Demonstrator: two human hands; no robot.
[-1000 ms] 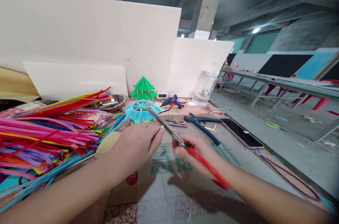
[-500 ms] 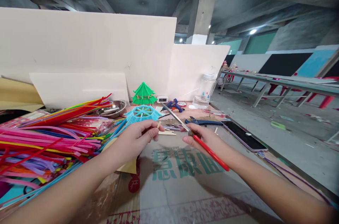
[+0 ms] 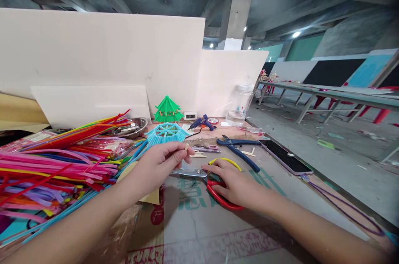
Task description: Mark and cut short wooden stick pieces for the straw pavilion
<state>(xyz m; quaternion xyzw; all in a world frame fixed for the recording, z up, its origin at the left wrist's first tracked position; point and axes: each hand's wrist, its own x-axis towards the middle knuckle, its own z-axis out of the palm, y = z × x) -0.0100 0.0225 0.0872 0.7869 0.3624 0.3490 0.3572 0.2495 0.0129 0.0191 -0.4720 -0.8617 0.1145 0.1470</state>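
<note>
My left hand [image 3: 170, 160] is closed in a pinch on a short wooden stick [image 3: 186, 146], whose tip shows above the fingers. My right hand [image 3: 232, 181] is closed on a pair of scissors [image 3: 199, 173] with one red and one yellow handle. The blades point left, low over the tabletop, and their tips pass out of sight behind my left hand. Beyond the hands lie a few pale wooden sticks [image 3: 198, 154] and blue-handled cutters [image 3: 238, 147]. Two more stick pieces [image 3: 248, 154] rest beside the cutters.
Coloured pipe cleaners [image 3: 56, 164] are heaped on the left, near a metal bowl [image 3: 132, 127]. A green roof-shaped piece [image 3: 168, 110] and light-blue frame [image 3: 167, 132] stand behind. A glue gun [image 3: 203, 122], plastic jar [image 3: 240, 105] and phone [image 3: 285, 156] are further right.
My right hand has turned the scissors from a raised diagonal to lying nearly level, blades pointing left, with both handles now showing. My left hand has hardly moved and keeps its pinch.
</note>
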